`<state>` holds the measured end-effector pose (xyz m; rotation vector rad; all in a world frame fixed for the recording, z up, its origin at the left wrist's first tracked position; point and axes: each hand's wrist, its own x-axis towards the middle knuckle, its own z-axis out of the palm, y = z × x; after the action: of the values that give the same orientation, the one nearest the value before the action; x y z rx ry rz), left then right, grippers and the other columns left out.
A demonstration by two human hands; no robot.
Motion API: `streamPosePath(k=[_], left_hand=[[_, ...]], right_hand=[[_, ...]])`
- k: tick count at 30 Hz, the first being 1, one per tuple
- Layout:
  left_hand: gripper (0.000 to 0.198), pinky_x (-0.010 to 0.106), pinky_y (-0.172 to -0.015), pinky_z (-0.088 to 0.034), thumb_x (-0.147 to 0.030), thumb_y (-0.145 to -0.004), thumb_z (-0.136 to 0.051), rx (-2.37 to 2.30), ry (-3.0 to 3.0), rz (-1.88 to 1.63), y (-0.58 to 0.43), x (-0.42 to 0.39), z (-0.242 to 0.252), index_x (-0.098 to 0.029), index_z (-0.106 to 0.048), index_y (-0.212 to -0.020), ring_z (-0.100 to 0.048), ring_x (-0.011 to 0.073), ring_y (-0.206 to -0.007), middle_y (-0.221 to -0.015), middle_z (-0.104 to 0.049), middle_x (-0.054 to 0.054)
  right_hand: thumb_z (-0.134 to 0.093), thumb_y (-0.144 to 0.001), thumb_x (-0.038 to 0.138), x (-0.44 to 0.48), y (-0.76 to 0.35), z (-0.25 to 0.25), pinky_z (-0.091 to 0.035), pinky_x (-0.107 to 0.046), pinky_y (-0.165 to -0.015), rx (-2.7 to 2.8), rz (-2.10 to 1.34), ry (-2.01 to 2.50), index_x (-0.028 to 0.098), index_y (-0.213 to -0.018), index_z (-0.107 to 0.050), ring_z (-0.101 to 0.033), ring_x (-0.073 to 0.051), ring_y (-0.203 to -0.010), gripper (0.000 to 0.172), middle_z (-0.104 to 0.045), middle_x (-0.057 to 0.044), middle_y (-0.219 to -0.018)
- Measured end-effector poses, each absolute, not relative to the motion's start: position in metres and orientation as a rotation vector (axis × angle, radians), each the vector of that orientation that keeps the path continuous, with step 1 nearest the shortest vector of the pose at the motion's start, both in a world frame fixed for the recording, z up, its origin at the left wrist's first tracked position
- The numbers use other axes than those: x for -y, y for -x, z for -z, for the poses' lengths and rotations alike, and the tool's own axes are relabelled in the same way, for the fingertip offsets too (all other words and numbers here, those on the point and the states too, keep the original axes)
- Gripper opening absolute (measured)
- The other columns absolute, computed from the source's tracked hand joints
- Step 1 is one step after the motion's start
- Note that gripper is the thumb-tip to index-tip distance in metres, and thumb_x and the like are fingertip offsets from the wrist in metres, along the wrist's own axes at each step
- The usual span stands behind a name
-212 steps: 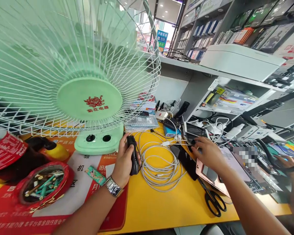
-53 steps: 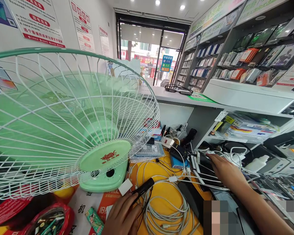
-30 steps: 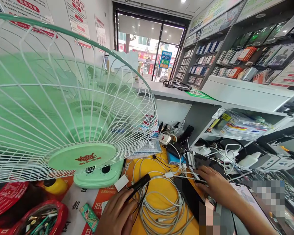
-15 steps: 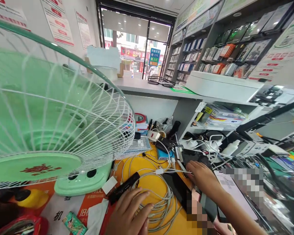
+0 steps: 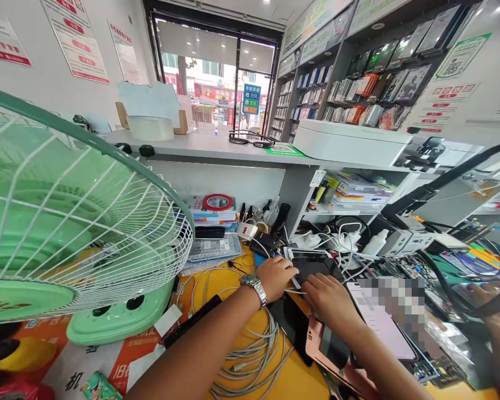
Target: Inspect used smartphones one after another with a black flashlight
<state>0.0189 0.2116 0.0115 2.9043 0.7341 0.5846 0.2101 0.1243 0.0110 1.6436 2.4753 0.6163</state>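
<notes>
My left hand (image 5: 277, 278), with a metal watch (image 5: 254, 289) on its wrist, reaches over the yellow mat. Its fingers are bent together above a white plug-like piece, and what they grip is mostly hidden. Close on its right, my right hand (image 5: 328, 295) has its fingers curled round a thin white cable (image 5: 294, 291). A coil of whitish cable (image 5: 254, 350) lies below my left forearm. Under and beside my right hand are a dark phone (image 5: 290, 322) and a pink phone-shaped piece (image 5: 316, 341). A dark flat device (image 5: 316, 268) lies just beyond both hands.
A green fan (image 5: 120, 233) fills the left. Right of my arm lies a lit phone (image 5: 383, 319), with circuit boards beyond. Another person's hand (image 5: 489, 300) shows at the right edge. Chargers and tangled cables (image 5: 345, 239) crowd the back, below a counter (image 5: 191, 147).
My left hand has moved from the cable coil forward and right, to beside my right hand. My right hand has shifted little. The view has turned somewhat, and another person's hand now shows at right.
</notes>
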Motion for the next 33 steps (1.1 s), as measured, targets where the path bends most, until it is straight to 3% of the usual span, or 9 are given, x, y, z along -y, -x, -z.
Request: streamPosePath(k=[4, 9, 14, 16, 19, 26, 33], left_hand=[[0.031, 0.043, -0.087, -0.049, -0.025, -0.091, -0.055, -0.521, -3.073, -0.516, -0.023, -0.227, -0.02, -0.021, -0.056, -0.121, -0.052, 0.0268, -0.116, -0.127, -0.056, 0.008], [0.033, 0.04, -0.091, -0.045, -0.022, -0.097, -0.038, -0.359, -3.205, -0.469, -0.039, -0.231, -0.023, -0.023, -0.052, -0.126, -0.05, 0.0233, -0.118, -0.133, -0.057, 0.005], [0.051, 0.045, -0.098, -0.041, -0.024, -0.088, -0.052, -0.424, -3.253, -0.445, -0.054, -0.235, -0.015, -0.018, -0.041, -0.138, -0.043, 0.0297, -0.129, -0.147, -0.046, 0.01], [0.05, 0.048, -0.101, -0.039, -0.027, -0.089, -0.05, -0.44, -3.267, -0.442, -0.057, -0.237, -0.012, -0.016, -0.041, -0.138, -0.041, 0.0316, -0.131, -0.15, -0.042, 0.012], [0.049, 0.049, -0.103, -0.038, -0.03, -0.092, -0.044, -0.436, -3.281, -0.435, -0.057, -0.241, -0.009, -0.016, -0.04, -0.139, -0.038, 0.0317, -0.135, -0.152, -0.039, 0.012], [0.052, 0.047, -0.098, -0.044, -0.024, -0.086, -0.057, -0.405, -3.307, -0.36, -0.06, -0.253, -0.016, -0.023, -0.045, -0.136, -0.046, 0.0315, -0.129, -0.149, -0.045, 0.009], [0.042, 0.048, -0.091, -0.051, -0.019, -0.094, -0.048, -0.4, -3.315, -0.409, -0.067, -0.257, -0.013, -0.024, -0.047, -0.136, -0.052, 0.0298, -0.123, -0.144, -0.047, 0.011]], right_hand=[[-0.061, -0.095, 0.02, -0.125, -0.216, -0.005, -0.05, -0.024, -0.08, -2.566, -0.667, -1.613, 0.007, -0.092, -0.055, -0.051, -0.011, -0.085, 0.015, -0.05, -0.004, -0.089], [-0.06, -0.096, 0.02, -0.129, -0.223, 0.001, -0.049, -0.024, -0.079, -2.625, -0.684, -1.606, 0.007, -0.091, -0.055, -0.05, -0.011, -0.085, 0.014, -0.05, -0.004, -0.09], [-0.062, -0.094, 0.022, -0.13, -0.227, 0.004, -0.048, -0.024, -0.079, -2.66, -0.692, -1.613, 0.008, -0.089, -0.054, -0.049, -0.011, -0.084, 0.017, -0.049, -0.003, -0.088], [-0.062, -0.094, 0.021, -0.129, -0.227, 0.003, -0.047, -0.024, -0.078, -2.681, -0.697, -1.614, 0.008, -0.088, -0.054, -0.048, -0.011, -0.084, 0.017, -0.048, -0.003, -0.087], [-0.062, -0.093, 0.019, -0.129, -0.226, 0.0, -0.045, -0.023, -0.078, -2.717, -0.7, -1.619, 0.008, -0.087, -0.054, -0.047, -0.011, -0.083, 0.015, -0.047, -0.003, -0.087], [-0.061, -0.094, 0.019, -0.129, -0.221, -0.007, -0.043, -0.026, -0.081, -2.78, -0.698, -1.665, 0.009, -0.087, -0.056, -0.046, -0.014, -0.089, 0.013, -0.047, -0.004, -0.088], [-0.06, -0.094, 0.019, -0.122, -0.218, -0.005, -0.045, -0.026, -0.082, -2.755, -0.667, -1.721, 0.008, -0.084, -0.054, -0.047, -0.013, -0.086, 0.016, -0.047, -0.003, -0.084]])
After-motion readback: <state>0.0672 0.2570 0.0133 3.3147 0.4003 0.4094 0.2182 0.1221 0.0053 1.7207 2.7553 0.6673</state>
